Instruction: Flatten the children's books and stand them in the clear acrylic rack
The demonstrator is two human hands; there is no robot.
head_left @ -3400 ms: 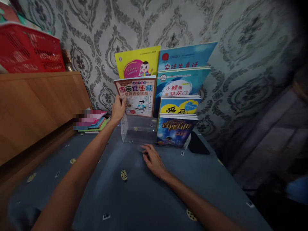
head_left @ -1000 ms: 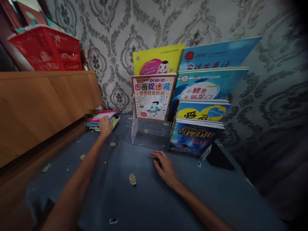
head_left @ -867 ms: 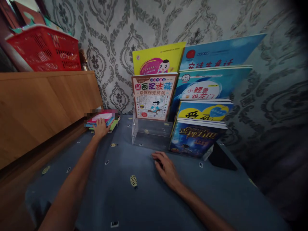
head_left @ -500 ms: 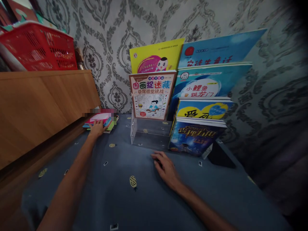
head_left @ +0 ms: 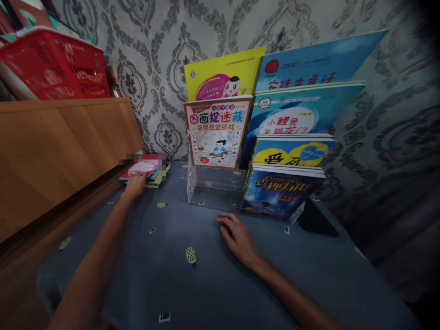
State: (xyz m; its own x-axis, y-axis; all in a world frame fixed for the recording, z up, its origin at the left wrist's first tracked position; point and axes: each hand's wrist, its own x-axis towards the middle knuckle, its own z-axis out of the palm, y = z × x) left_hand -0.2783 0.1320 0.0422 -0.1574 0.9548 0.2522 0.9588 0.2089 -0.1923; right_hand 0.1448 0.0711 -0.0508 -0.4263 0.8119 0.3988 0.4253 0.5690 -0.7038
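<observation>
At the left of the table, my left hand (head_left: 136, 184) has its fingers on the near edge of a pink book (head_left: 139, 167). This book tops a small stack of thin books (head_left: 161, 176), partly blurred out; my thumb is hidden. My right hand (head_left: 237, 236) rests on the tablecloth with loosely bent fingers and holds nothing. Just beyond it stands a clear acrylic book rack (head_left: 216, 195). Its left side holds a brown-bordered picture book (head_left: 217, 137) in front of a yellow book (head_left: 223, 75). On the right side, a dark blue book (head_left: 275, 192) stands foremost, with several blue covers behind.
A grey-blue tablecloth (head_left: 147, 275) with pineapple prints covers the table. Left of it is a wooden cabinet (head_left: 68, 137) bearing a red basket (head_left: 75, 68). A flat black object (head_left: 316, 220) lies right of the rack. Patterned wallpaper (head_left: 165, 82) rises behind.
My left hand has drawn slightly back to the near edge of the pink book, its fingers less spread. My right hand stays in place. The view has shifted slightly.
</observation>
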